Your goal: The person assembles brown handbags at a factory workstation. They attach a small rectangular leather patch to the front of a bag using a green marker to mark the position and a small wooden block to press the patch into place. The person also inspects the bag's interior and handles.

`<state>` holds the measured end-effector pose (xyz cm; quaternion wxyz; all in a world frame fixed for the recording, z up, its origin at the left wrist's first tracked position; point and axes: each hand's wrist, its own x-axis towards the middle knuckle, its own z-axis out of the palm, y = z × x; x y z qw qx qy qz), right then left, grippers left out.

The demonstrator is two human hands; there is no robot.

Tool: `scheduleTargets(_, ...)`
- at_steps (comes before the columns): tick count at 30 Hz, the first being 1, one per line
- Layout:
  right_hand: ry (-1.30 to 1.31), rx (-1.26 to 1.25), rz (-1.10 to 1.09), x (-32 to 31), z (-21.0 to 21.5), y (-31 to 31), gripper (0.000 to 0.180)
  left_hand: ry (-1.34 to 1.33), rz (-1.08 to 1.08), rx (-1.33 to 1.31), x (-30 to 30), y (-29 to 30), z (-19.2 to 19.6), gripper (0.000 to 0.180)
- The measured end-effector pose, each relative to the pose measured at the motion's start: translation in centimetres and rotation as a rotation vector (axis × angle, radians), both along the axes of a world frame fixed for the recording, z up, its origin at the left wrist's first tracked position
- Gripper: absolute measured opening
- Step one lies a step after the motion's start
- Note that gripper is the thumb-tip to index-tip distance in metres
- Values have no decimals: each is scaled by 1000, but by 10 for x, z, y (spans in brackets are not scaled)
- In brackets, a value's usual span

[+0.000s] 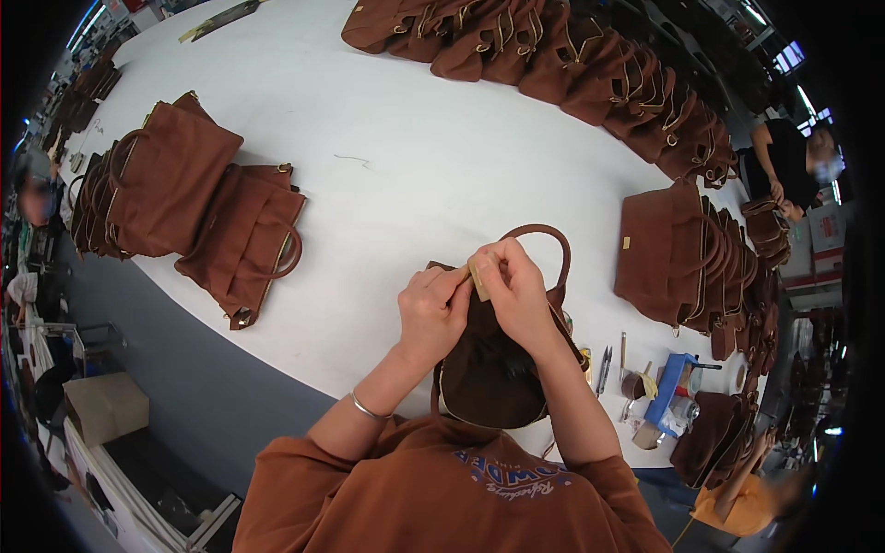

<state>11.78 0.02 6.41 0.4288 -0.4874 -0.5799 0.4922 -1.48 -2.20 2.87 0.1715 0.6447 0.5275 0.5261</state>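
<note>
In front of my body stands an open brown handbag (487, 373), its dark lining and gold zip edge showing, a rounded handle (557, 241) rising on its far side. My left hand (431, 309) pinches the bag's far left rim between thumb and fingers. Close beside it, at the same rim, my right hand (516, 290) is closed on a small flat tan piece (479, 276), whose exact kind I cannot make out. The fingertips of both hands nearly meet there, and they partly hide the spot they work on.
Stacked brown handbags lie on the white table (369, 212) at left (175, 175), right (664, 244) and in a long row at the back (562, 64). Right of me are tweezers (605, 370), a blue holder (671, 387) and small pots. Other people stand at the far right.
</note>
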Motion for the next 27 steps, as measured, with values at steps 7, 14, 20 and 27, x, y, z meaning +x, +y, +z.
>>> scheduleTargets(7,-504,290,-133,-20,-8,7,18,91,-27,13,2,-2,-9,13)
scheduleTargets(14,-305,129,-51,-6,1,-13,17,36,9,25,2,-3,-2,13)
scheduleTargets(20,-423,235,-128,-16,-7,-4,16,78,-18,38,2,0,-8,15)
scheduleTargets(27,20,-71,-174,-3,-22,-1,20,74,-34,47,4,-7,-1,17)
